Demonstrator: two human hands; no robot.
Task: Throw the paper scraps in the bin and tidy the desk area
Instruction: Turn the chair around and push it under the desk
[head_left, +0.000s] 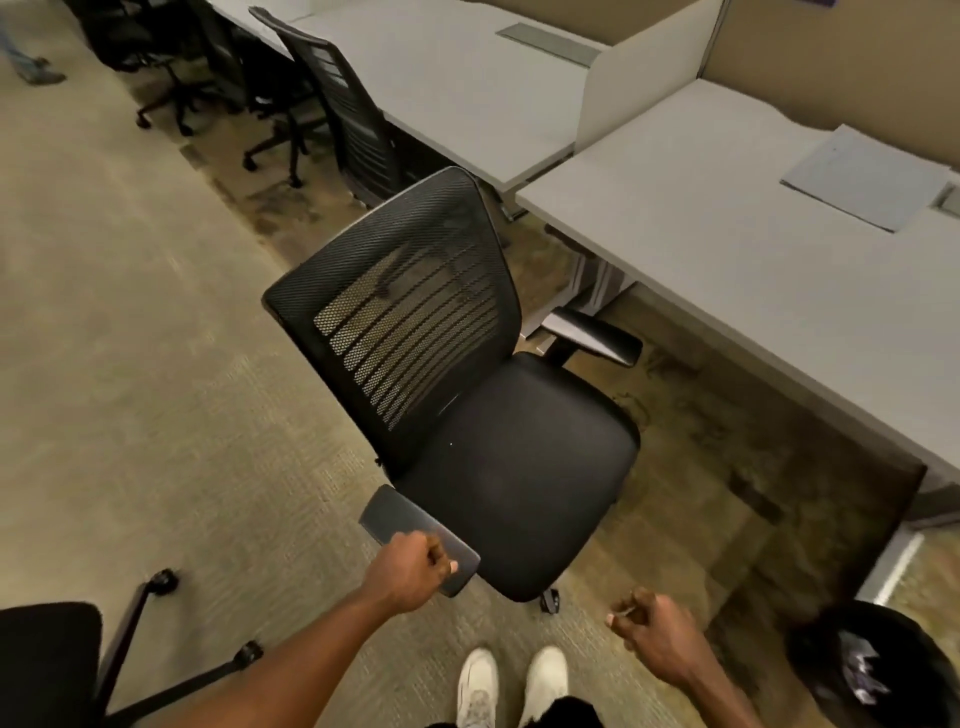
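Black armrest (418, 538) is gripped by the curled left fingers (439, 558), presumably to roll the chair (483, 415) toward the tabletop (727, 260), while the right hand (652, 631) is loosely fisted, apparently empty, near the bin (878, 665) holding scraps (860, 667).

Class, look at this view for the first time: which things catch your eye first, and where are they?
The black mesh-backed office chair fills the centre, pulled out from the grey desk at right. The left hand grips its near armrest. A black bin holding scraps sits bottom right.
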